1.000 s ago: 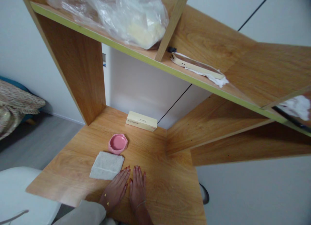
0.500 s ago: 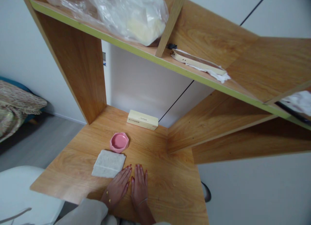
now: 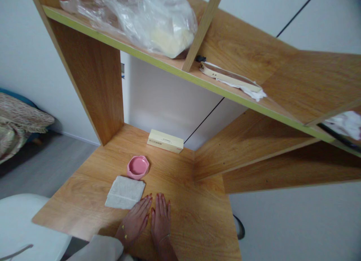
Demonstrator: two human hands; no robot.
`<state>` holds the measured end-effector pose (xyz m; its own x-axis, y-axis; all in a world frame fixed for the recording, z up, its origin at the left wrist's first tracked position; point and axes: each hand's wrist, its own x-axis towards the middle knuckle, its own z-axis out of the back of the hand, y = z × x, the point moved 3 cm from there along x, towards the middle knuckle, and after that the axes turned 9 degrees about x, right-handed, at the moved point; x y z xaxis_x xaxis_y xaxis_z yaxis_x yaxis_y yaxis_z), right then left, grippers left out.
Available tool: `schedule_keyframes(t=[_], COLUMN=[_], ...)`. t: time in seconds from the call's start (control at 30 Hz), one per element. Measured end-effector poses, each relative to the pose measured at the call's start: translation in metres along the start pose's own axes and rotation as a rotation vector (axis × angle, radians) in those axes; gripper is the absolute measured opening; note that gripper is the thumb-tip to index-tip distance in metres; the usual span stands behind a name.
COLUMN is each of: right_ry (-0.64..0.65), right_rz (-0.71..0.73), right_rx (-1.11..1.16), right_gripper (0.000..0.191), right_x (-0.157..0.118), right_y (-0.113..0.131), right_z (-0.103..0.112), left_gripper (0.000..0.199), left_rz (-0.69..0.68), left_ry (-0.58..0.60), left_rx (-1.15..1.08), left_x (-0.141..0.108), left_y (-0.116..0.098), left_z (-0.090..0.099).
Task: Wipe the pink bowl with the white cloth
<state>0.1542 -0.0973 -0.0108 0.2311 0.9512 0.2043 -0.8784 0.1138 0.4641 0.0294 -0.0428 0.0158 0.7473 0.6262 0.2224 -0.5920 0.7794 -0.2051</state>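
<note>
My left hand (image 3: 136, 220) lies flat on the wooden desk (image 3: 197, 223), palm down with fingers stretched out, its edge beside the lower right corner of a folded grey cloth (image 3: 125, 192). Just to its right, my right hand (image 3: 161, 219) also rests flat on the desktop, fingers extended and pointing away from me. Neither hand holds anything. A pink faceted dish (image 3: 138, 167) sits just behind the cloth. Farther back, near the wall, stands a long cream box (image 3: 165, 141) with printing on it.
Above the desk runs a shelf (image 3: 158, 62) with a clear plastic bag (image 3: 169, 24) and a long cream object (image 3: 229, 77) on white tissue. Upright wooden panels flank the desk. A white chair (image 3: 31, 223) is at the lower left.
The view has shifted slightly, so the shelf and desk items appear a little lower. Both hands stay flat in the same place on the desk.
</note>
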Motion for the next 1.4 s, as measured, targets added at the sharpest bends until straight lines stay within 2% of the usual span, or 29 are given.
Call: schedule_keyframes(t=[0.13, 0.27, 0.43, 0.53, 0.67, 0.9, 1.07, 1.2, 1.4], right_ry=[0.008, -0.099, -0.042, -0.030, 0.051, 0.000, -0.092, -0.048, -0.078], right_rz=[-0.013, -0.063, -0.023, -0.014, 0.041, 0.042, -0.028, 0.004, -0.044], right_rx=[0.040, 0.092, 0.066, 0.031, -0.016, 0.004, 0.046, 0.054, 0.068], right_gripper=[0.048, 0.048, 0.047, 0.048, 0.050, 0.050, 0.048, 0.049, 0.048], right_x=[0.000, 0.001, 0.002, 0.001, 0.000, 0.000, 0.000, -0.001, -0.001], right_y=[0.003, 0.005, 0.006, 0.004, 0.002, 0.001, 0.003, 0.002, 0.005], right_z=[-0.001, 0.000, 0.002, 0.004, 0.004, 0.000, -0.003, -0.004, -0.001], left_gripper=[0.063, 0.059, 0.053, 0.053, 0.048, 0.045, 0.052, 0.055, 0.052], left_rz=[-0.036, -0.052, -0.054, -0.043, -0.048, -0.043, -0.052, -0.047, -0.034], left_ry=[-0.075, -0.097, -0.070, -0.058, -0.065, -0.072, -0.028, -0.024, -0.034], left_rx=[0.070, 0.102, 0.102, 0.089, 0.103, 0.143, 0.134, 0.134, 0.131], left_x=[-0.001, -0.002, -0.003, -0.002, -0.001, 0.000, 0.003, 0.005, 0.001], left_y=[-0.001, 0.001, 0.002, 0.001, 0.000, 0.000, -0.002, -0.004, -0.002], left_z=[0.003, -0.004, -0.010, -0.007, -0.001, 0.001, 0.009, 0.015, 0.004])
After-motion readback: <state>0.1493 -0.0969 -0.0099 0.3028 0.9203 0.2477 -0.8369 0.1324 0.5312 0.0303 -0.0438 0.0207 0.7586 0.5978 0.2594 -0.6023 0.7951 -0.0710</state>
